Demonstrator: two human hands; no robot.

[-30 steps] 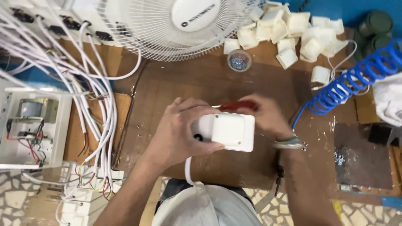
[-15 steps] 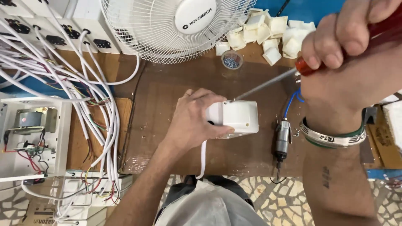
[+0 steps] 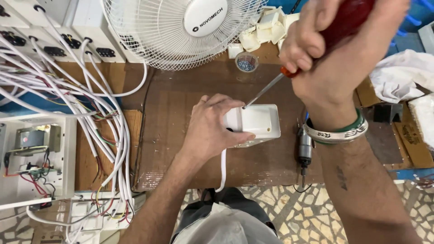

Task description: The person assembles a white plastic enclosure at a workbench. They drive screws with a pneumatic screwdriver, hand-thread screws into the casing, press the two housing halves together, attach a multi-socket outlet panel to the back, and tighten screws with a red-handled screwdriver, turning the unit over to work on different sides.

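Observation:
My left hand (image 3: 211, 129) grips a white plastic electrical box (image 3: 257, 123) lying flat on the brown wooden bench (image 3: 176, 153); a white cable (image 3: 222, 169) leaves the box toward me. My right hand (image 3: 334, 49) is raised close to the camera, closed around the red handle of a screwdriver (image 3: 316, 45). The screwdriver's metal shaft slopes down to the left and its tip rests at the box's top left corner. A metal bangle and a green band sit on my right wrist.
A white table fan (image 3: 185, 29) stands at the back. Bundles of white wires (image 3: 77, 104) and socket boxes fill the left side. A small cup of screws (image 3: 247, 62), a pile of white parts (image 3: 264, 31), a powered driver tool (image 3: 304, 151) and white cloth (image 3: 402, 77) lie around.
My right hand has lifted off the box with the screwdriver and risen toward the camera, the tip now set at the box's corner. The view has shifted; my left hand keeps hold.

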